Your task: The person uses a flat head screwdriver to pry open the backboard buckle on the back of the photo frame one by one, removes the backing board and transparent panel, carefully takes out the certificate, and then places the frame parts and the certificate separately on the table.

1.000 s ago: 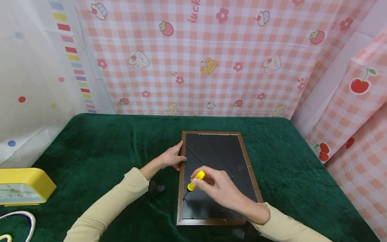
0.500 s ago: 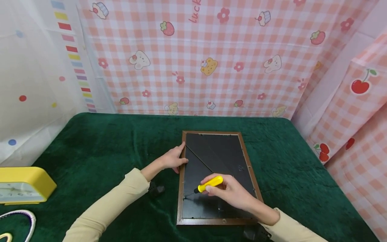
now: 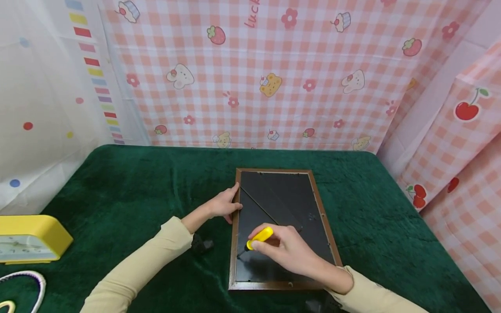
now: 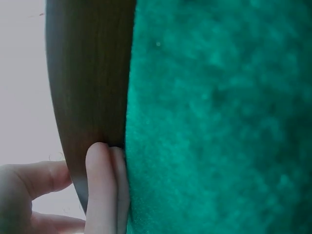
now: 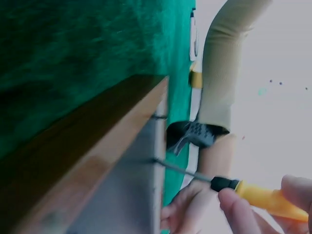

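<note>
A yellow clock (image 3: 51,234) stands at the far left of the green-covered table (image 3: 137,187), with part of a white hoop (image 3: 43,284) in view just in front of it. Next, the left hand (image 3: 224,204) has a narrow grip on the left side of the frame (image 3: 278,285), thumb over the top, fingers (image 4: 101,180) flat against the outer face. The frame lies flat near the middle, black back (image 3: 282,187) up, a thin line slanting across it. Over its lower left part leans the screwdriver (image 3: 263,234), tip at the inner edge; whether it touches a tab there is too blurred to tell. The right hand (image 3: 287,250) pinches its yellow handle above the back. A pink checked curtain (image 3: 450,143) hangs at the right.
</note>
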A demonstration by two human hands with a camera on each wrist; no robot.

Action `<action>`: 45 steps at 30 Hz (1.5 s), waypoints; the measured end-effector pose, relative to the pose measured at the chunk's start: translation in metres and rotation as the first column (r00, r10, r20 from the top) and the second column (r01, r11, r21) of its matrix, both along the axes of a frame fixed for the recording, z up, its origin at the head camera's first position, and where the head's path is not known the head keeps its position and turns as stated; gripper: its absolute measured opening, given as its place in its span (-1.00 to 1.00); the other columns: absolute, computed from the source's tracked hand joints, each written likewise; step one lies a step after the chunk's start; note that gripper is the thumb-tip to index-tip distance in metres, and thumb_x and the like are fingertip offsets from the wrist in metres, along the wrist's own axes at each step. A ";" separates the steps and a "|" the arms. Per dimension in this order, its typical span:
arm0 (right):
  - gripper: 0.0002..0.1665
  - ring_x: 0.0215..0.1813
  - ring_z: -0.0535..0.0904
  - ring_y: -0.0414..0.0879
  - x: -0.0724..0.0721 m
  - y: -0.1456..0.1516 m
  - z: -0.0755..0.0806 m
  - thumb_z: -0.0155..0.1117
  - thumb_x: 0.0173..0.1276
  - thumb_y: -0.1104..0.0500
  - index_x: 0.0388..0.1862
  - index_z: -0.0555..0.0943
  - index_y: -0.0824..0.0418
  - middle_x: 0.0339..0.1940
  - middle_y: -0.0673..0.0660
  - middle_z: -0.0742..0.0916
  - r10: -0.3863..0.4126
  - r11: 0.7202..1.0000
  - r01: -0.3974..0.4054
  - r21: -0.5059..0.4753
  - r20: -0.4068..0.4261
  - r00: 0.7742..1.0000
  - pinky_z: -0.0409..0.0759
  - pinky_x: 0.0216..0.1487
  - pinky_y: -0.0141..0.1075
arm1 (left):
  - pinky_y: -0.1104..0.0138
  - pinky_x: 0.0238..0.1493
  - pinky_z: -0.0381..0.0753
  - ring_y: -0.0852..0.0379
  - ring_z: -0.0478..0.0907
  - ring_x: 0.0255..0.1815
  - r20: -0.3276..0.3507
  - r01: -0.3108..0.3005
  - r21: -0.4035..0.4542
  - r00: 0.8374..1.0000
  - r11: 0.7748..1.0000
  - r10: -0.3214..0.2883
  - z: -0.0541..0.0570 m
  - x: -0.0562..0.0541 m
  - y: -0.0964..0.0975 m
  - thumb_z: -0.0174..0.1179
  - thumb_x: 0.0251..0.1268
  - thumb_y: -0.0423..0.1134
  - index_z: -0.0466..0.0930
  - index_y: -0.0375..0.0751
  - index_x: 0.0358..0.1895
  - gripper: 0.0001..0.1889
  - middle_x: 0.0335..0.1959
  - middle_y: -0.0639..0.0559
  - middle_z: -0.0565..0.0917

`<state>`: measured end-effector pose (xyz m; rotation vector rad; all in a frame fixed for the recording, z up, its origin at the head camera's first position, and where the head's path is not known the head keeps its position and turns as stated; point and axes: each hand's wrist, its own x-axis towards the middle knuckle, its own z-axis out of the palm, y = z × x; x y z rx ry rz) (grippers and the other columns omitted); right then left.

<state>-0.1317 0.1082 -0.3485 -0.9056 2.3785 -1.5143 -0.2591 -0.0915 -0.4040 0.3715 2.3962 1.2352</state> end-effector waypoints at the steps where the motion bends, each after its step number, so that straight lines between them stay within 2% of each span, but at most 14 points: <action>1: -0.83 -0.41 0.54 -0.15 -0.001 -0.002 -0.002 0.17 0.23 0.26 -0.19 0.54 0.27 -0.35 0.01 0.64 0.003 1.000 -0.003 0.007 -0.013 1.000 0.54 -0.35 -0.32 | 0.27 -0.63 0.56 0.05 0.54 -0.62 0.003 -0.003 0.002 1.000 1.000 0.003 0.000 0.000 0.000 0.01 0.27 -0.36 -0.34 -0.25 0.37 -0.23 0.33 -0.31 -0.11; 5: -0.83 -0.47 0.50 -0.19 -0.006 -0.010 -0.014 0.19 0.22 0.21 -0.20 0.55 0.19 -0.40 -0.06 0.63 0.005 1.000 -0.004 0.020 -0.063 0.998 0.53 -0.40 -0.33 | 0.26 -0.63 0.56 0.03 0.54 -0.62 0.015 -0.014 0.027 1.000 1.000 0.014 0.000 0.000 -0.001 0.02 0.26 -0.37 -0.33 -0.25 0.37 -0.23 0.33 -0.31 -0.09; 14: -0.76 -0.51 0.49 -0.29 -0.005 -0.023 -0.009 0.15 0.24 0.00 -0.25 0.56 0.12 -0.46 -0.16 0.61 0.022 0.998 -0.010 0.054 -0.211 0.977 0.51 -0.44 -0.40 | 0.23 -0.63 0.56 0.01 0.54 -0.56 0.032 -0.036 0.058 0.999 0.998 0.034 0.001 -0.001 -0.001 0.00 0.26 -0.41 -0.32 -0.25 0.37 -0.24 0.34 -0.29 -0.15; 21: -0.83 -0.53 0.46 -0.37 -0.003 -0.035 -0.007 0.13 0.25 -0.01 -0.34 0.54 0.05 -0.56 -0.17 0.56 0.053 0.995 -0.025 0.092 -0.317 0.947 0.45 -0.48 -0.51 | 0.23 -0.64 0.56 -0.01 0.55 -0.51 0.038 -0.054 0.048 0.998 0.997 0.052 0.001 -0.001 -0.001 -0.01 0.26 -0.41 -0.33 -0.24 0.37 -0.24 0.34 -0.29 -0.15; 26: -0.82 -0.57 0.43 -0.39 -0.003 -0.038 -0.007 0.11 0.26 -0.01 -0.33 0.53 0.07 -0.58 -0.17 0.53 0.075 0.994 -0.041 0.106 -0.341 0.937 0.42 -0.52 -0.53 | 0.23 -0.64 0.56 -0.01 0.55 -0.50 0.042 -0.044 0.047 0.998 0.998 0.043 0.001 -0.002 -0.001 -0.01 0.26 -0.40 -0.34 -0.23 0.37 -0.24 0.35 -0.27 -0.16; 29: -0.81 -0.57 0.43 -0.37 -0.006 -0.033 -0.009 0.10 0.27 0.00 -0.29 0.53 0.08 -0.58 -0.15 0.54 0.071 0.995 -0.044 0.095 -0.309 0.948 0.44 -0.51 -0.50 | 0.24 -0.64 0.56 -0.02 0.54 -0.52 0.035 -0.019 0.049 0.999 0.999 0.017 0.001 -0.002 -0.001 -0.02 0.26 -0.41 -0.35 -0.26 0.36 -0.24 0.34 -0.29 -0.18; 33: -0.77 -0.52 0.50 -0.26 -0.013 -0.020 -0.010 0.11 0.27 0.01 -0.22 0.54 0.12 -0.51 -0.09 0.60 0.049 0.997 -0.037 0.067 -0.187 0.981 0.49 -0.47 -0.41 | 0.24 -0.64 0.56 -0.02 0.54 -0.52 0.038 0.000 0.047 0.999 0.999 -0.002 0.001 -0.002 -0.001 -0.03 0.27 -0.41 -0.38 -0.28 0.36 -0.24 0.34 -0.31 -0.18; 37: -0.73 -0.43 0.57 -0.12 -0.026 0.000 -0.004 0.12 0.27 0.00 -0.20 0.54 0.15 -0.41 -0.05 0.64 -0.065 0.997 0.069 0.046 -0.084 0.994 0.54 -0.43 -0.33 | 0.24 -0.62 0.56 -0.02 0.54 -0.53 0.056 0.003 0.037 0.998 0.999 -0.006 0.002 -0.002 0.001 -0.03 0.28 -0.40 -0.40 -0.26 0.36 -0.23 0.34 -0.31 -0.19; 40: -0.65 -0.40 0.59 -0.06 -0.044 0.021 0.002 0.10 0.27 -0.02 -0.18 0.53 0.24 -0.37 0.05 0.65 -0.187 0.982 0.187 0.033 -0.007 0.982 0.57 -0.36 -0.25 | 0.23 -0.61 0.57 -0.02 0.55 -0.51 0.059 0.010 0.044 0.998 0.999 -0.013 0.002 -0.001 0.001 -0.03 0.28 -0.40 -0.41 -0.25 0.36 -0.23 0.34 -0.31 -0.21; 45: -0.45 -0.31 0.59 -0.01 -0.074 0.066 0.004 -0.01 0.31 -0.12 -0.19 0.48 0.40 -0.34 0.20 0.65 -0.343 0.939 0.339 0.055 0.115 0.932 0.55 -0.23 -0.14 | 0.22 -0.60 0.57 -0.01 0.55 -0.51 0.053 0.022 0.056 0.998 0.998 -0.025 0.002 0.000 0.000 -0.04 0.28 -0.40 -0.42 -0.26 0.35 -0.22 0.34 -0.32 -0.21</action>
